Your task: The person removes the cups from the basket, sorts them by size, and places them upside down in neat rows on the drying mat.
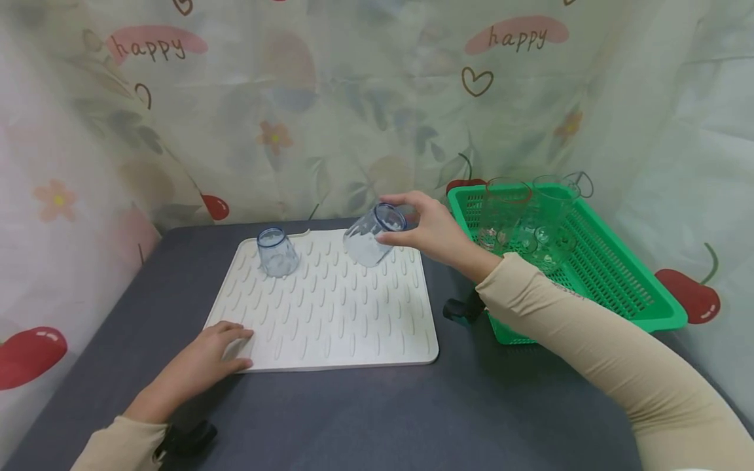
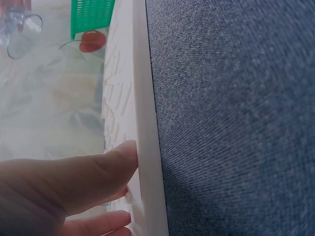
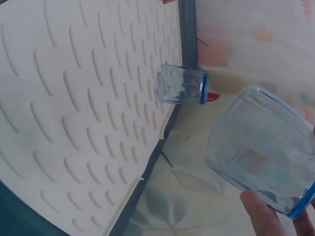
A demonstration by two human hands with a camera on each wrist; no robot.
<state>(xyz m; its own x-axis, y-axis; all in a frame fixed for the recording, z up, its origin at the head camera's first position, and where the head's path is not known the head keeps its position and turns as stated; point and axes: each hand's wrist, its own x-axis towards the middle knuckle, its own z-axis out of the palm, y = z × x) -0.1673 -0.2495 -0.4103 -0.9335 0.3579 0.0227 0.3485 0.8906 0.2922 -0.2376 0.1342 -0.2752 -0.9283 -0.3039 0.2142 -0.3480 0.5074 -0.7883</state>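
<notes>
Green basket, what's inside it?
The green basket holds clear glasses, at least one with a handle. The right sleeve covers part of its near side; anything behind that sleeve can't be seen.

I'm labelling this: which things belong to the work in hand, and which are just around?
In the work:
clear, blue-edged glass tumbler, held by the right hand
matching tumbler on the white, ridged, rectangular mat
left hand, touching that mat
probably green plastic basket and its clear glasses

Just around:
dark table
floral, cherry-printed backdrop
</notes>
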